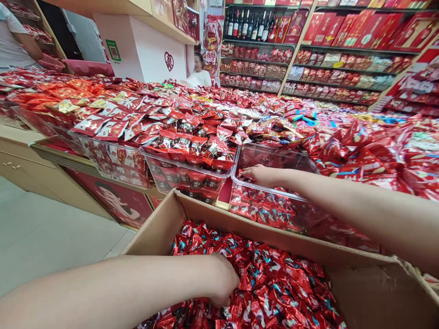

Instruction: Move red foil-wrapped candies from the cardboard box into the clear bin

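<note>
My left hand (221, 279) is down among the red-wrapped candies (270, 278) in an open cardboard box (219, 219). Its fingers are curled and mostly hidden, so what they hold, if anything, does not show. My right hand (259, 175) reaches into a clear plastic bin (274, 188) behind the box, palm down, its fingertips at red-wrapped candies near the bin's left side. Similar red packets (254, 206) show through the bin's front wall. To the left of that bin stands another clear bin (185, 171), heaped with red and black packets (197, 144).
More bins and heaps of wrapped sweets (113, 125) cover the counter. Shelves at the back hold bottles (252, 26) and red boxes (360, 29). A white pillar (151, 50) rises behind the counter. One person's arm (29, 43) shows at the upper left.
</note>
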### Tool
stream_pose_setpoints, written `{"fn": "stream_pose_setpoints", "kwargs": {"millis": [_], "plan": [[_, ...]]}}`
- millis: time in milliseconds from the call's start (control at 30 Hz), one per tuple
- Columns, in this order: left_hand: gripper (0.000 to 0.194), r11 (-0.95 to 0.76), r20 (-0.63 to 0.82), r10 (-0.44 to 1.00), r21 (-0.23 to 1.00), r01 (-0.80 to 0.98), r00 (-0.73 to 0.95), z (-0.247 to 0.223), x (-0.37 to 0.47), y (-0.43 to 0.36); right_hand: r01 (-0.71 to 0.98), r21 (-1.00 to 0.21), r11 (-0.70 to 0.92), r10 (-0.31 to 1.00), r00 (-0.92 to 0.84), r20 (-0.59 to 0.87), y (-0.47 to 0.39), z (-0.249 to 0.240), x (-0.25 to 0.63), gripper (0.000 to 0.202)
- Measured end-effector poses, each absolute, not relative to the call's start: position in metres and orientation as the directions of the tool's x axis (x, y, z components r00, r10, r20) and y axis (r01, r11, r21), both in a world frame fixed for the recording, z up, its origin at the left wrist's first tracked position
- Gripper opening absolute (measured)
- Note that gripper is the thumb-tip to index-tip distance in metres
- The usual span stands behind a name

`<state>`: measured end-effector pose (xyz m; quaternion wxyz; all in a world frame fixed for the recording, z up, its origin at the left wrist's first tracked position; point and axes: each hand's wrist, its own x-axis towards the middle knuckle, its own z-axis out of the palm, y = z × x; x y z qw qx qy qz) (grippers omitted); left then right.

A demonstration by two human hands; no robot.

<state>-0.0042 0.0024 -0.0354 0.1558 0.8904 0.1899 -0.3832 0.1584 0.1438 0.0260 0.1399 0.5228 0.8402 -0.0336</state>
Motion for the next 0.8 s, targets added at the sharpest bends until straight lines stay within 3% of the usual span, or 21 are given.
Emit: {"fn": "stream_pose_setpoints", "kwargs": {"millis": [400,800], "plan": [[0.038,-0.868,-0.729,0.242,0.133,0.478,0.641,-0.040,-0.004,0.002,0.942,0.112,0.317,0.915,-0.272,-0.299,0.141,0.042,0.162,0.033],[0.036,-0.866,-0.713,0.245,0.144,0.479,0.657,-0.039,-0.007,0.002,0.879,0.061,0.473,0.834,-0.424,-0.353,0.134,0.041,0.158,0.035]]}}
